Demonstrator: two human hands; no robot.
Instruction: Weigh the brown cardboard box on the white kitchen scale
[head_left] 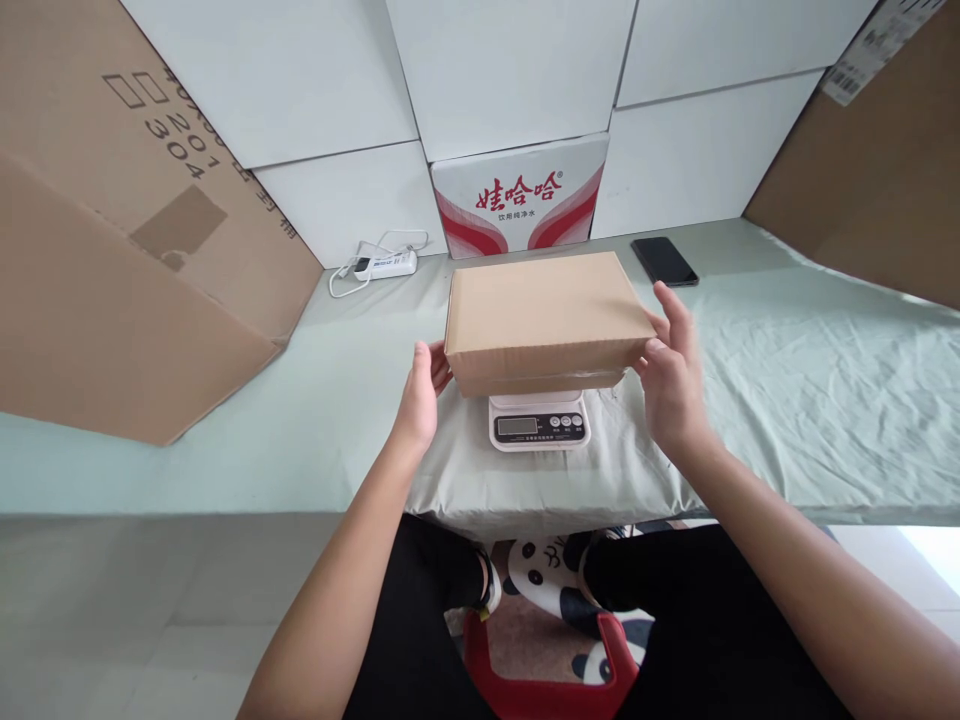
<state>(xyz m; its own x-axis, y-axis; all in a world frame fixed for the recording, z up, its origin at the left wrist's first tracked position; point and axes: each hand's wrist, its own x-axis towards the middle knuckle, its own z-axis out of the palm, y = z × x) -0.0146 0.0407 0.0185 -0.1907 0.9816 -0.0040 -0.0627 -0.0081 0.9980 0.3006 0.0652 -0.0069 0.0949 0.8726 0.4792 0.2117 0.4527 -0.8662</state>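
A closed brown cardboard box (551,305) lies flat at the middle of the table, over a small white kitchen scale (540,430). Only the scale's front shows, with a grey display and several round buttons; its top is hidden under the box. At the box's left side is my left hand (420,395), fingers reaching against the lower wall and thumb upright. My right hand (671,380) holds the right end, its thumb by the front corner and its index finger raised. Whether the box rests fully on the scale I cannot tell.
Behind the box stands a white carton with red print (521,200), against stacked white boxes (517,70). A black phone (665,261) lies back right, a white power strip with cord (386,265) back left. Large cardboard cartons flank the cloth-covered table (787,400).
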